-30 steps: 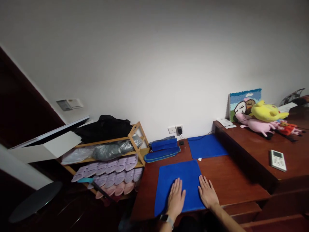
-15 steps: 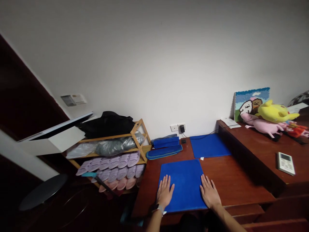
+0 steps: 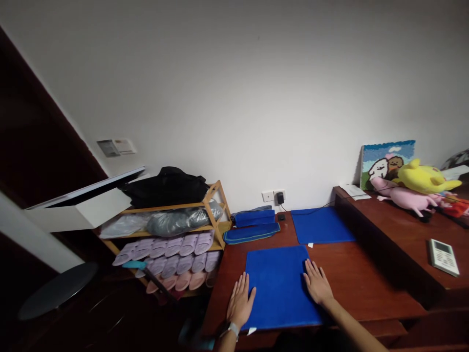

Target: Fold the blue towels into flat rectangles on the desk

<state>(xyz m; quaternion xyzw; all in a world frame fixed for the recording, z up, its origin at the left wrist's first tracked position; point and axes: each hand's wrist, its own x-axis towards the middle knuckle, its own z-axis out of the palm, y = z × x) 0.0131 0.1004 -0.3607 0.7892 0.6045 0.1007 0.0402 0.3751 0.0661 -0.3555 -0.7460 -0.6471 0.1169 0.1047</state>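
Observation:
A blue square cloth point(image 3: 280, 286) lies flat on the dark wooden table point(image 3: 351, 278) in front of me. My left hand point(image 3: 241, 301) rests flat at the cloth's left edge, fingers stretched out, a watch on its wrist. My right hand point(image 3: 317, 282) lies flat on the cloth's right edge, fingers spread. Neither hand holds anything.
A second blue cloth point(image 3: 322, 226) lies farther back, with folded blue cloths point(image 3: 252, 225) to its left near a wall socket point(image 3: 274, 196). A wooden shoe rack point(image 3: 176, 244) with slippers stands left. The raised desk right carries plush toys point(image 3: 421, 186) and a remote point(image 3: 443, 250).
My left hand has slid left across the cloth, from its middle to its left edge. My right hand has stayed at the right edge. The view has shifted slightly.

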